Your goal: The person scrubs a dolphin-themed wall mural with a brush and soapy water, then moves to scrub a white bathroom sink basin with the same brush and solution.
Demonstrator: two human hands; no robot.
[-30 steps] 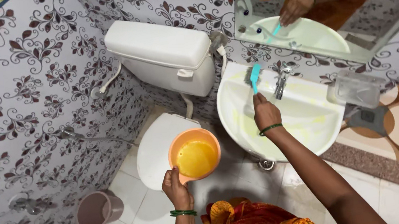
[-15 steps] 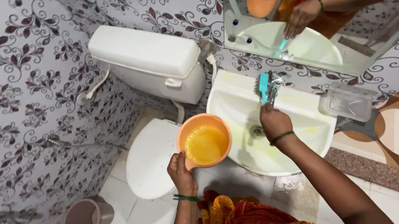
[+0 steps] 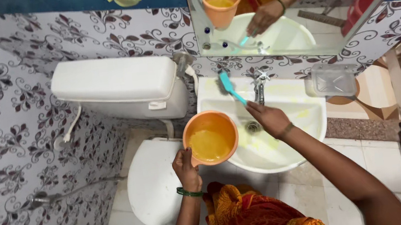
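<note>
Mug (image 3: 210, 137) of yellow liquid, gripped by left hand (image 3: 187, 169) at its handle, over basin (image 3: 306, 115) edge. Right hand (image 3: 267, 117) closed on brush (image 3: 230, 87), bristles at back rim beside tap (image 3: 259, 86). Best: keep mug level, scrub short strokes.

A white toilet (image 3: 155, 183) with its cistern (image 3: 117, 87) stands against the floral-tiled wall (image 3: 6, 129), a mirror (image 3: 294, 11) above, a clear soap dish (image 3: 333, 81) alongside.
</note>
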